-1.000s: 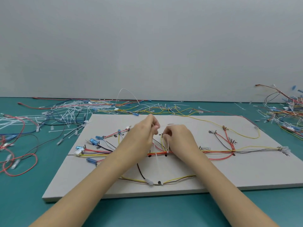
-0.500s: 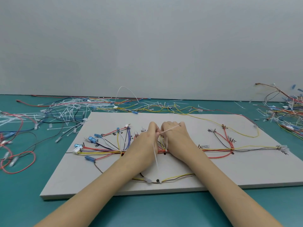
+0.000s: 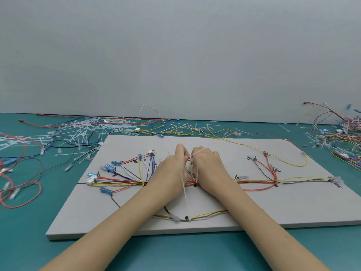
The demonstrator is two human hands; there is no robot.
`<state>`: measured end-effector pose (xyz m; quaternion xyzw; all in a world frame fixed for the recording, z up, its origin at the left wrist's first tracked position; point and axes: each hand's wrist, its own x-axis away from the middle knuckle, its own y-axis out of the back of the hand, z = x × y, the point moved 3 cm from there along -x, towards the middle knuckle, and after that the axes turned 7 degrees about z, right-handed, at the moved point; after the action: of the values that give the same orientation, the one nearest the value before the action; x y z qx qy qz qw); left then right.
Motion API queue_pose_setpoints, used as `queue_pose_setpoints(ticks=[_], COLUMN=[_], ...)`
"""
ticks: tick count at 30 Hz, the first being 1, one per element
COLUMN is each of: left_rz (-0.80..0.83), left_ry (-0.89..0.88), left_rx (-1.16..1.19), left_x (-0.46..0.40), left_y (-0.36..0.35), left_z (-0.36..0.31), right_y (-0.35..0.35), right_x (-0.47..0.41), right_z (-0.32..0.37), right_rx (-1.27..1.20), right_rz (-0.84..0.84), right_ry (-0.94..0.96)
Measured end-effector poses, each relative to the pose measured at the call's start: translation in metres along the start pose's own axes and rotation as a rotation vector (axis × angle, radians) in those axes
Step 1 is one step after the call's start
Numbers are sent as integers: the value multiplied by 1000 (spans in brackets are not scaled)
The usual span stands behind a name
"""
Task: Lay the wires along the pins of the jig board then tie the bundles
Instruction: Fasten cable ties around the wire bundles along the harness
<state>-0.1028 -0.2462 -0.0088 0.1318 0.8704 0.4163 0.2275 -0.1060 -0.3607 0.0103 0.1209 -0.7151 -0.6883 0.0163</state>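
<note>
Over the jig board (image 3: 254, 208), both hands (image 3: 209, 169) on a cable tie (image 3: 198, 152)

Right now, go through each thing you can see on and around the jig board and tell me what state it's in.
Left hand: fingers pinched at the tie point.
Right hand: pinching a white cable tie.
Wires on board: laid along the pins, fanned at left.
Jig board: flat on the table.
Second cable tie: tail hangs loose, untrimmed.
Spare cable ties: scattered loose at far left.
Loose wires: tangled pile at right.
</note>
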Motion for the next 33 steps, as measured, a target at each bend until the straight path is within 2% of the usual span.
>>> queue_pose_setpoints(ticks=[6,11,16,20,25,33], left_rz=[5,-74,-89,-73,-47,-27], left_ry=[77,195,509,750,742,739], left_rx=[18,0,-100,-189,-271,-394], left_x=[5,-2,-5,8,13,6], left_y=[14,62,126,145,142,133], left_z=[1,19,99,155,168,147], right_y=[2,4,5,7,7,5], right_x=[2,1,1,2,3,3], right_z=[18,34,33,33,32,31], right_rx=[-32,-82,-126,-160,-184,-216], right_rz=[-14,-45,-19,-1,11,0], right_ry=[24,24,-1,-14,-11,-20])
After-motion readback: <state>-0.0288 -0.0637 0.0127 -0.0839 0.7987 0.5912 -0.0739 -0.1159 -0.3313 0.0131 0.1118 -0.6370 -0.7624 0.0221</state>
